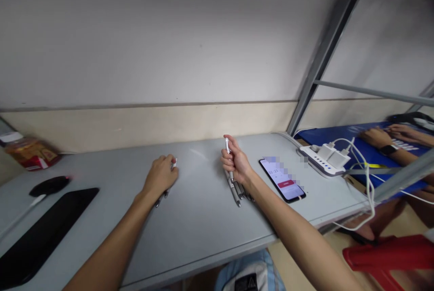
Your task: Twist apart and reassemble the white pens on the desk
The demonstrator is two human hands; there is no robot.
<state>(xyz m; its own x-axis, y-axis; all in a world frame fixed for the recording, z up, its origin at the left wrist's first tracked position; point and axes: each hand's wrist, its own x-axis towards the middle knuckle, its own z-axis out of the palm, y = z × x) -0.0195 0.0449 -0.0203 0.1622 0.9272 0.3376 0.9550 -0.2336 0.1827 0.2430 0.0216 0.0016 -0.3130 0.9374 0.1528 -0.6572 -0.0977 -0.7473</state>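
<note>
My right hand [238, 163] is closed around a white-and-grey pen [227, 144] held upright, with the thumb at its top end. Below that hand several grey pens [233, 193] with dark tips lie in a bunch on the desk, partly hidden by the wrist. On the left, my left hand [161, 174] rests low over the desk with its fingers curled down on a pen [174, 163], whose white end shows past the fingertips. Two dark pen tips [162, 198] stick out under the left wrist; the hand covers the rest.
A lit phone [283, 180] lies right of the pens, near a white power strip [320, 162] with chargers and cables. To the left are a black mouse [49, 186], a black flat slab [47, 236] and a jar [32, 153]. Another person's hands [376, 139] rest beyond the metal frame [325, 55].
</note>
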